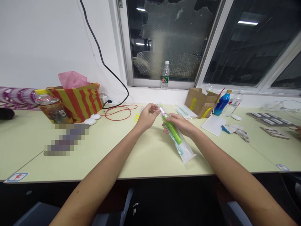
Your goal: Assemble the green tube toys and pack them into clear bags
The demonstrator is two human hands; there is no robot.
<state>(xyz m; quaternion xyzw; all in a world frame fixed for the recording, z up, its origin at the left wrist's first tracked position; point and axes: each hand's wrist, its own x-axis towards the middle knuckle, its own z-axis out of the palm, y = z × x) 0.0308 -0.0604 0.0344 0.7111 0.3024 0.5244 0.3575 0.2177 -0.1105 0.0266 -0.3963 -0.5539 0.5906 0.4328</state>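
Observation:
A long bright green object [173,131] lies inside a clear plastic bag [186,154] with teal print, tilted over the table; its exact kind is unclear. My right hand [180,124] is closed around the bagged object near its upper part, thumb on top and fingertips showing underneath. With its fingers pinched together, my left hand [147,117] holds the upper end of the bag, beside a pinkish-white part of what is inside. The bag's lower end hangs loose past the green object. Behind my hands lie yellow looped pieces [136,117] and flat packets in clear wrapping [185,111].
On the left stand a striped bag [81,102], a tea-coloured bottle [53,108] and a red cable [119,119]. To the right are a cardboard box [199,102], a blue bottle [222,103], white paper [213,125], gloves [237,130] and grey trays [270,119].

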